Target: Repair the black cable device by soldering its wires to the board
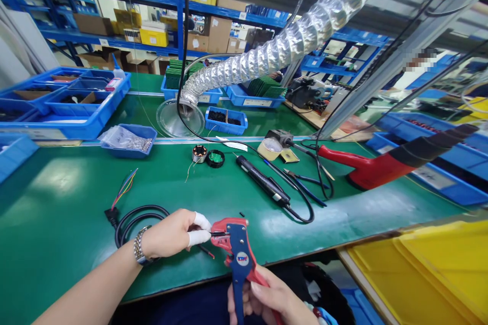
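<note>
My left hand (pixel 171 233), with white covers on thumb and forefinger, pinches a thin black wire (pixel 218 234). The wire's end lies in the jaws of a red and blue wire stripper (pixel 241 249). Around the stripper's handles is wrapped my right hand (pixel 265 294). A coiled black cable (pixel 127 221) lies on the table beside and partly behind my left wrist, ending in a black plug (pixel 112 216) with several coloured wires (pixel 127 185). Below the left fingers, a cable end with a reddish tip (pixel 208 252) sticks out. One small black scrap (pixel 242 214) rests just above the stripper.
A black electric screwdriver (pixel 263 181), pliers (pixel 305 177) and a red heat gun (pixel 381 167) lie to the right. Behind are a copper-wound stator (pixel 199 153), a black ring part (pixel 215 158) and blue bins (pixel 226 120). A silver duct (pixel 267 56) hangs overhead.
</note>
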`<state>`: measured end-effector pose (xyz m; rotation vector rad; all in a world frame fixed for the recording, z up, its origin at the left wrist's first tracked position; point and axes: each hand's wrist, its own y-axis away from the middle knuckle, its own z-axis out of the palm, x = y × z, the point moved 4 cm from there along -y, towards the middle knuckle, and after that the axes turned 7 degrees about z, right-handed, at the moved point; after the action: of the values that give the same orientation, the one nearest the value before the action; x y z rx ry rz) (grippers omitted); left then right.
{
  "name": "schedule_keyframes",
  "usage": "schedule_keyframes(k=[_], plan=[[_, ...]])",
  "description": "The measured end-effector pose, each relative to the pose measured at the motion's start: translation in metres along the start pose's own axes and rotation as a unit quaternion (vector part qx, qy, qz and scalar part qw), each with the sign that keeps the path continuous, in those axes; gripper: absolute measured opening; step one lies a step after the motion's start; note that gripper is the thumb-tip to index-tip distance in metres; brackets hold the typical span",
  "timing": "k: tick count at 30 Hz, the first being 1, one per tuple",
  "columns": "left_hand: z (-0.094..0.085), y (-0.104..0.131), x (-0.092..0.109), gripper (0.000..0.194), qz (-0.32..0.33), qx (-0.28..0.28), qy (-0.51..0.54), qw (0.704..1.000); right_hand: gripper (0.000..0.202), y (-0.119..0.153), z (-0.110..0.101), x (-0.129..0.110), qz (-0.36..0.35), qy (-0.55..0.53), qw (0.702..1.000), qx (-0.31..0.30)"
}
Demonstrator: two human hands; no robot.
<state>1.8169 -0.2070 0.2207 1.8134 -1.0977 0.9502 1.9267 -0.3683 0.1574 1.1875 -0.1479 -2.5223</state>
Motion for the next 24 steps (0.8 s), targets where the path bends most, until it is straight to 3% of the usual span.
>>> schedule_keyframes(k=[4,12,24], plan=[[0.000,0.000,-0.001,0.027,0.006,0.002,-0.004,1.000,0.039,-0.002,-0.003,0.004,-0.022,0.007,0.999,0.027],[-0.001,0.001,-0.002,0.026,0.006,0.003,-0.005,1.000,0.042,-0.004,0.002,0.011,0.005,-0.054,0.998,-0.015],[0.000,-0.002,-0.003,0.027,0.001,0.003,-0.009,1.000,0.040,-0.010,-0.003,0.017,-0.035,-0.049,0.998,0.028]])
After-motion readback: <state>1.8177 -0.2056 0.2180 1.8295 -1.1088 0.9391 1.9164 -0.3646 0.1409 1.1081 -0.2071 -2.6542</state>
